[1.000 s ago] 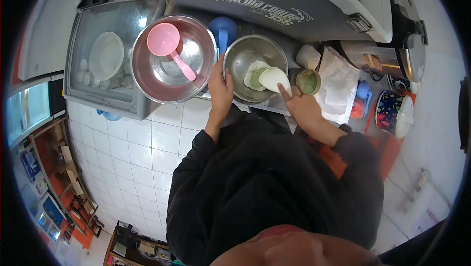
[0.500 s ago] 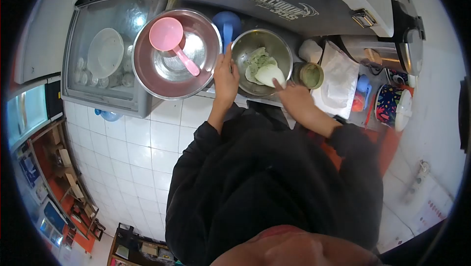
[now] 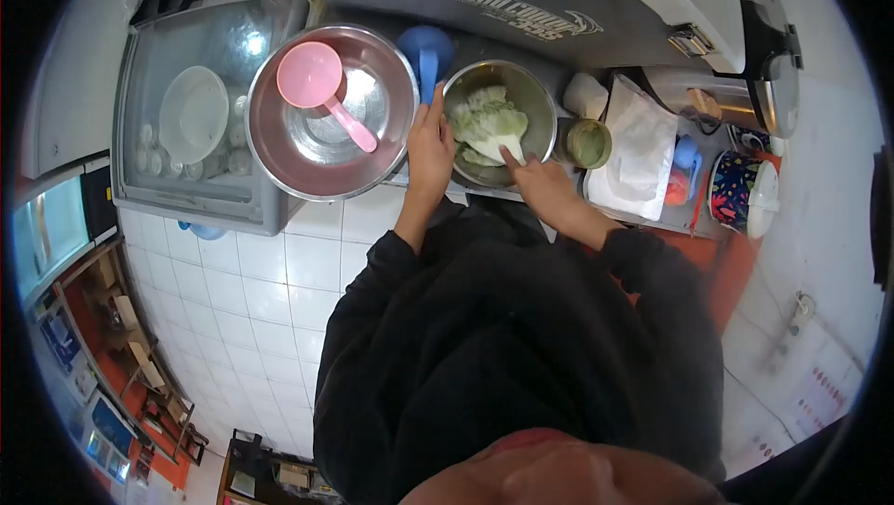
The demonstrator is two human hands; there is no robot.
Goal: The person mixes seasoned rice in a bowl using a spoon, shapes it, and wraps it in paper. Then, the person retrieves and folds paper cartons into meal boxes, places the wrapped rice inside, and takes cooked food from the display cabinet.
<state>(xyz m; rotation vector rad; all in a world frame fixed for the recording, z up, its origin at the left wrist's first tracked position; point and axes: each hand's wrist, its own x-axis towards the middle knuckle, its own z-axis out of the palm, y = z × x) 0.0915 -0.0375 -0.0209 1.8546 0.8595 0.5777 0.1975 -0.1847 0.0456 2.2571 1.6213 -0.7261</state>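
- In the steel bowl (image 3: 538, 114): green-and-white powder (image 3: 492, 116) with a white scoop (image 3: 496, 144) in it, partly covered
- Right hand (image 3: 548, 190) has its fingers closed on the scoop, handle mostly hidden tbh
- Left hand (image 3: 430, 153) sits against the bowl's left rim, fingers pretty straight, can't tell if it's actually gripping
- Jar (image 3: 589, 144) just right of the bowl
- Pink ladle (image 3: 309, 75) in the big pan (image 3: 340, 177) on the left

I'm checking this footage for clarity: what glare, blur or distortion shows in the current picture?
Head view: fisheye curvature bends the floor tiles, and the corners go black; head view: a bright glare spot on the glass lid, plus shiny reflections inside the large bowl; head view: the green mixture looks slightly smeared.
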